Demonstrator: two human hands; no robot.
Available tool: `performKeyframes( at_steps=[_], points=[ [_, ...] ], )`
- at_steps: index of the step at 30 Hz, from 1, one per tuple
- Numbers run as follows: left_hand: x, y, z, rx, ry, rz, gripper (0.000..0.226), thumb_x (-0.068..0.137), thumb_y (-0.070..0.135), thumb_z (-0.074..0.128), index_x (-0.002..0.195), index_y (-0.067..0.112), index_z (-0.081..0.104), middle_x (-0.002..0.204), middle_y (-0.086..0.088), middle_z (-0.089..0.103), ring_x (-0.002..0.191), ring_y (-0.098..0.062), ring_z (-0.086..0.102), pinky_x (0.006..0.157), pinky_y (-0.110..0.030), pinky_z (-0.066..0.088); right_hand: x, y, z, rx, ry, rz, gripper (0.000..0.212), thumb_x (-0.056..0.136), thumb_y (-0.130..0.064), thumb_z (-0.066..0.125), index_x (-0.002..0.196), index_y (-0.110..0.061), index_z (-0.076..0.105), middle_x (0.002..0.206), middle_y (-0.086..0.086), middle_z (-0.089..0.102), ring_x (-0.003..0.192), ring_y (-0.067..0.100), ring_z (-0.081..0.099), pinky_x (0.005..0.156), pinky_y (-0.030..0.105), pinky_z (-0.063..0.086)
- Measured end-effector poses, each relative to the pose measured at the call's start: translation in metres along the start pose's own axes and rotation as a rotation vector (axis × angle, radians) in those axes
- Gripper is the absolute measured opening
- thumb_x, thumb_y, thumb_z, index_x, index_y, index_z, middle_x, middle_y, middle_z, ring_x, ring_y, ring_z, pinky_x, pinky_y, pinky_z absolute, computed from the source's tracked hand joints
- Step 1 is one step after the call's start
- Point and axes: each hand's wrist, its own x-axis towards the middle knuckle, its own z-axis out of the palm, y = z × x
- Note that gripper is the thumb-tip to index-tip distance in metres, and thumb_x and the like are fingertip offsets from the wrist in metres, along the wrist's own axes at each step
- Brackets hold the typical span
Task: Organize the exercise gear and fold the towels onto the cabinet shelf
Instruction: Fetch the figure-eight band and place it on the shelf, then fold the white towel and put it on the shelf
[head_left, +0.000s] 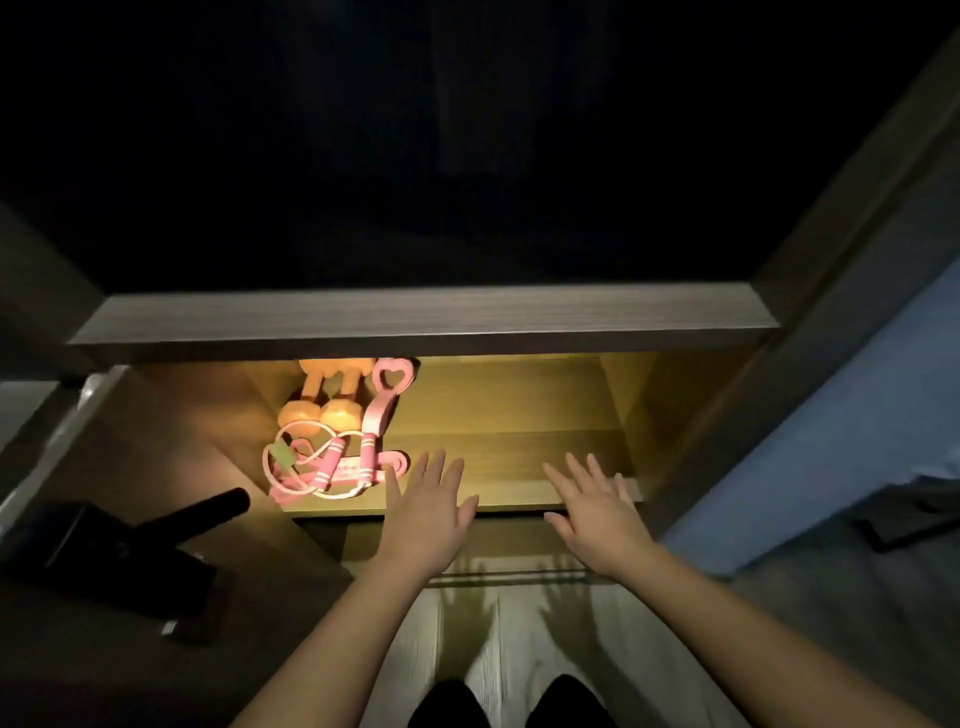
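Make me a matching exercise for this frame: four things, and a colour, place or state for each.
Things:
1 dumbbells
2 jump rope
3 left hand
4 right hand

Descriptions:
A pink
B orange
C open, right beside the rope
D open, near the right end of the shelf

Pairs: 1-B, 2-A, 3-C, 4-D

Floor (519, 649): pale wood-grain planks, lit at centre, dim toward the edges.
Left, low: black fitting (124, 551) with a round bar-like handle pointing up and right. It sits against a brown panel (156, 447); mounted or just lying there, cannot tell.
Right: blue bedding (831, 457), creased, its edge dropping toward the floor.
Dark flat item (914, 525) lies on the bedding near the frame edge; too dim to identify.
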Motion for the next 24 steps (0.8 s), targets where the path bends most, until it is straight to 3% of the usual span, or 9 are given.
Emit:
performKeyframes(
  at_steps=[5,14,18,24],
  points=[
    [-0.01,0.024,-0.041,-0.026,-0.029,0.149,0.058,0.101,0.055,0.025,0.153,0.029,0.022,0.162,0.001,0.018,0.151,-0.019,0.007,0.119,-0.054,0.003,-0.056,0.023,-0.035,0.042,-0.017,0.103,0.062,0.101,-0.051,0.033,0.155,-0.037,0.006,0.165,0.0,0.002,0.151,0.025,-0.004,0.119,0.05,0.004],
    [-0.013,0.047,-0.037,-0.05,-0.117,0.336,0.059,0.101,0.055,0.023,0.153,0.029,0.023,0.163,0.0,0.016,0.151,-0.018,0.005,0.12,-0.05,0.002,-0.093,0.015,-0.04,0.165,0.042,0.347,0.065,0.1,-0.051,0.036,0.156,-0.036,0.005,0.165,0.001,0.001,0.151,0.028,-0.006,0.118,0.055,-0.002],
    [-0.007,0.088,-0.041,-0.055,-0.182,0.475,0.06,0.1,0.058,0.022,0.153,0.029,0.023,0.163,0.001,0.015,0.151,-0.018,0.004,0.12,-0.048,0.003,-0.111,0.036,-0.042,0.214,-0.005,0.445,0.072,0.096,-0.061,0.035,0.154,-0.043,-0.005,0.164,0.0,-0.01,0.149,0.029,-0.017,0.114,0.059,-0.012],
    [0.02,0.185,-0.035,-0.074,-0.187,0.666,0.059,0.099,0.058,0.022,0.152,0.032,0.023,0.162,0.006,0.018,0.151,-0.016,0.005,0.121,-0.047,0.005,-0.14,0.121,-0.045,0.252,0.04,0.63,0.076,0.094,-0.064,0.037,0.153,-0.044,-0.006,0.164,0.0,-0.011,0.148,0.03,-0.019,0.114,0.061,-0.012]
  ],
)
